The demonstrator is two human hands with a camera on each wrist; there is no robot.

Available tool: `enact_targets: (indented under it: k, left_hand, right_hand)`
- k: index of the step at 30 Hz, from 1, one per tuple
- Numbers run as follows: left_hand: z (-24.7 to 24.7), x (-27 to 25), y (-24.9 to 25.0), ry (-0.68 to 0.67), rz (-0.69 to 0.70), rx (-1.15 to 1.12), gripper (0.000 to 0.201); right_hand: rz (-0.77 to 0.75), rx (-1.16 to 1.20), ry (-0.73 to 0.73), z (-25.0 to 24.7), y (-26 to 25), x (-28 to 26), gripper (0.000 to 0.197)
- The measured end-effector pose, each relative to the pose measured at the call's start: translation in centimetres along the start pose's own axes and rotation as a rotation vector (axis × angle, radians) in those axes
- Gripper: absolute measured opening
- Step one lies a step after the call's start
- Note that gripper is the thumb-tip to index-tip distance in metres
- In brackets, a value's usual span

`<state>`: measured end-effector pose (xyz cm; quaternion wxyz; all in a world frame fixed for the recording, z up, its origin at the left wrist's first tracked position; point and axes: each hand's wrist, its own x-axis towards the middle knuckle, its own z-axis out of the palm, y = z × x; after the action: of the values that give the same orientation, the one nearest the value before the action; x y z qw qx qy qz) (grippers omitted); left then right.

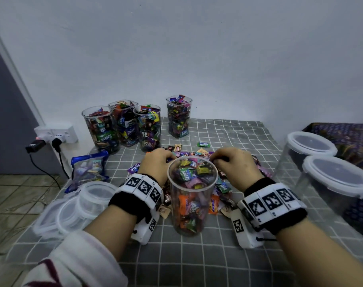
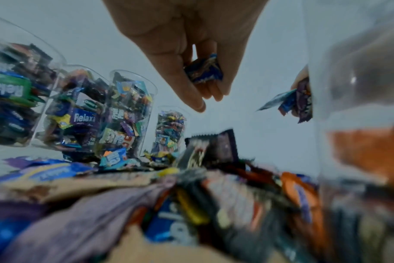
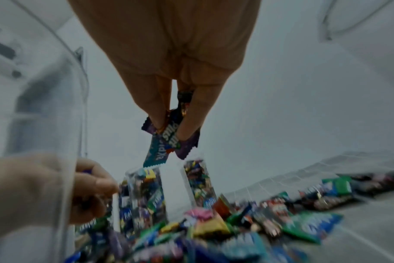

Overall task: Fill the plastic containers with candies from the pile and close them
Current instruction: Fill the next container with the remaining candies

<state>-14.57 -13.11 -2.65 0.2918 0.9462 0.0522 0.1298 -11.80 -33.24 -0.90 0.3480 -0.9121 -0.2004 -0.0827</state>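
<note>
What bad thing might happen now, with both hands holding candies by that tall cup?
1. The tall open container stands between the wrists with neither hand steadying it; a bump might tip it and spill it.
2. The right hand pinches several wrappers only by their ends, so one may slip and fall outside the rim.
3. The left hand holds one blue candy loosely at its fingertips; it may drop back onto the pile.

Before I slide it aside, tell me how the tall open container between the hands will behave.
The tall container is narrow for its height and nearly full of candies, so a push near the rim would probably tip it. It has no lid, so tipping would likely spill sweets. The checked cloth may drag its base; pushing low seems safer.
</note>
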Motion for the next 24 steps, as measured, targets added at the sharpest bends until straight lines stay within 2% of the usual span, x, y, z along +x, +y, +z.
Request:
enact_targets:
  k: [4,8,11,15,19,24]
  left_hand:
    - [-1.0,-0.8,0.1,0.113,-0.053,-0.141,0.016]
    - [-2.3,-1.2,0.6,0.195,-0.013,-0.247,0.013]
    - [-3.4,-1.4,1.2,0.262,0.005,-0.385,0.008]
    - [-4.4,-1.8,2.1,0.285,0.077,-0.484,0.013]
    - [-4.7,-2.7,3.4,0.273,0.104,-0.535,0.020]
    - [-4.8,-3.7,4.4,0.241,0.152,-0.546,0.013]
  right_hand:
    - [-0.080,0.198,0.093,-2.5,-1.5,-0.6,0.026]
    - [-0.182,0.297,0.118,-4.6,-3.7,-1.5,0.034]
    - [-0.274,0.251,0.065,-4.8,-5.2,-2.6,0.024]
    - [-0.383,0.096,-0.014,-4.1,-6.3,-3.6,0.021]
    - [-0.444,0.034,-0.042,-3.2,-6.5,-4.1,0.020]
    - [-0.441,0.058,-0.038,-2.4,-6.4,-4.6,0.020]
